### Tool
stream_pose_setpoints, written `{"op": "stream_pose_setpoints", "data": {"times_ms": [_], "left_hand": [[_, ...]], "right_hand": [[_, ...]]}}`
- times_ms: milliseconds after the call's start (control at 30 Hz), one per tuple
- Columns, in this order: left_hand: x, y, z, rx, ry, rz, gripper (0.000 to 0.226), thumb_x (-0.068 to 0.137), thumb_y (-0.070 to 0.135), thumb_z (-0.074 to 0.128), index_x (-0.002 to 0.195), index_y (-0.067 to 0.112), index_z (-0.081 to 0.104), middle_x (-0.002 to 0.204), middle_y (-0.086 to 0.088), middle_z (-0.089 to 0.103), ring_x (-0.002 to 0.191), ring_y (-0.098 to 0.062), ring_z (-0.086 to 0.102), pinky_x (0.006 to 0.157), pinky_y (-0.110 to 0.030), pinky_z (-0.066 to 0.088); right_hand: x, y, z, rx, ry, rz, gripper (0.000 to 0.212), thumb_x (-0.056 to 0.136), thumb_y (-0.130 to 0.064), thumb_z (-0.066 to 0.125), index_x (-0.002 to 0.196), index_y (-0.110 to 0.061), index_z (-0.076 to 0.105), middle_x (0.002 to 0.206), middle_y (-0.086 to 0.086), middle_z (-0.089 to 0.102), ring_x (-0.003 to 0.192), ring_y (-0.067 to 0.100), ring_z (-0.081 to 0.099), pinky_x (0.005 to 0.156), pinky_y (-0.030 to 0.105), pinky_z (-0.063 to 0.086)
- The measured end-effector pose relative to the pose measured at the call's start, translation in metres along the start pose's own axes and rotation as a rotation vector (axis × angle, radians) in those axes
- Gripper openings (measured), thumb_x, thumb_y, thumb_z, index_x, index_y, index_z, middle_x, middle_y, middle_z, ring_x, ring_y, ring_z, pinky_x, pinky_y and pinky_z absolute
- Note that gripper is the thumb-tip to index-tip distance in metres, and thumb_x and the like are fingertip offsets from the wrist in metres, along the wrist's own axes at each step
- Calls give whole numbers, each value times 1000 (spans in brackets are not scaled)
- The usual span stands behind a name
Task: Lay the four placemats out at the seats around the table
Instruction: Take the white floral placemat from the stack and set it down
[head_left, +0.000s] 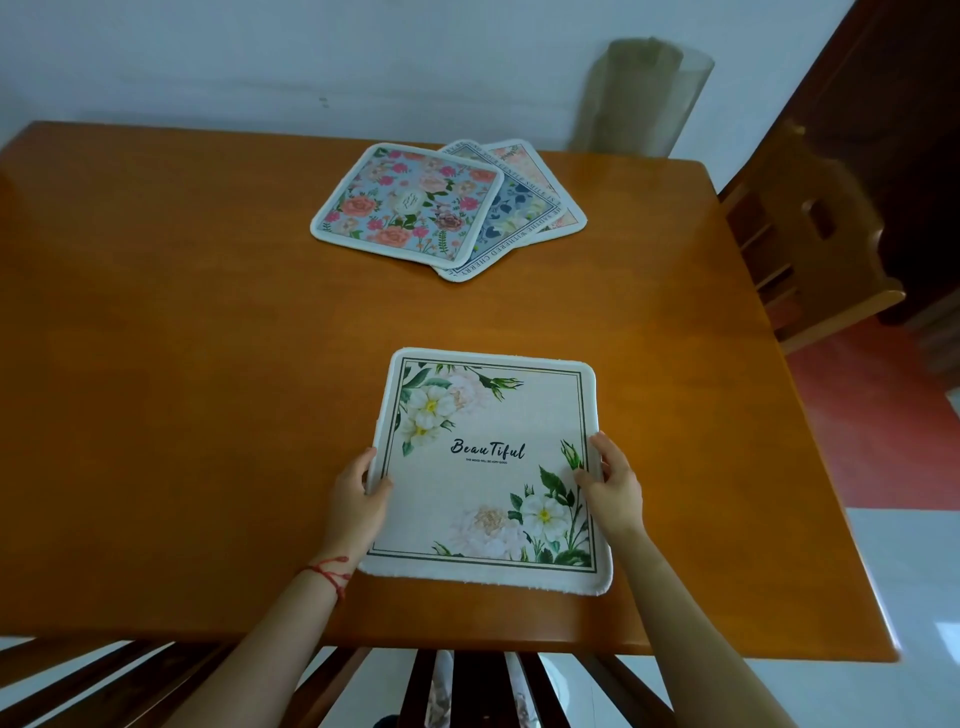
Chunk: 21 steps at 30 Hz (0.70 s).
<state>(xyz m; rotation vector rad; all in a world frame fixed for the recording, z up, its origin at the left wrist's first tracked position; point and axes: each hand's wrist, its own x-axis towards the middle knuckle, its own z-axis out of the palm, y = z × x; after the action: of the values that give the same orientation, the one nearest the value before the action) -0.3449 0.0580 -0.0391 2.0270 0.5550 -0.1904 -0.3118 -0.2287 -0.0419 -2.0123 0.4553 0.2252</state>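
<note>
Brown wooden table (208, 338). Near front edge, flat: cream flower placemat (488, 467) saying "Beautiful". Toward back edge: pile of three placemats (447, 208), fanned out, pink-rose one (410, 202) on top.

Home dining room: wooden table (208, 312), chairs (810, 234), placemats (410, 202).

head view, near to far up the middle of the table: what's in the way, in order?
Chair back slats → near table edge → white floral "Beautiful" placemat, gripped at its sides by the left hand and right hand → bare tabletop → fanned pile of three placemats → far table edge → wall.
</note>
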Motion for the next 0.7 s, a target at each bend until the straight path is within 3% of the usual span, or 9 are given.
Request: {"op": "stream_pose_setpoints", "data": {"times_ms": [533,600,700], "left_hand": [[-6,2,1,79,13,16,49,93,15,51,139,8,37,146,-11,38,134,-28,36,110,-47,32],[-8,6,2,116,23,26,48,93,14,51,138,7,39,146,-11,39,135,-28,34,111,-45,30],[-14,12,4,167,39,103,46,91,10,52,136,4,41,142,-13,43,133,-28,37,109,-38,29]], "right_hand": [[-8,-10,-6,6,-47,15,49,81,-17,59,128,-25,47,128,-1,55,110,25,59,84,44,55],[-14,-18,-6,-4,-46,8,48,85,-14,58,131,-20,44,126,-2,54,111,24,57,87,39,53],[-23,-25,-5,-91,10,-32,51,89,-12,55,137,-13,39,138,3,45,127,22,43,103,38,40]]}}
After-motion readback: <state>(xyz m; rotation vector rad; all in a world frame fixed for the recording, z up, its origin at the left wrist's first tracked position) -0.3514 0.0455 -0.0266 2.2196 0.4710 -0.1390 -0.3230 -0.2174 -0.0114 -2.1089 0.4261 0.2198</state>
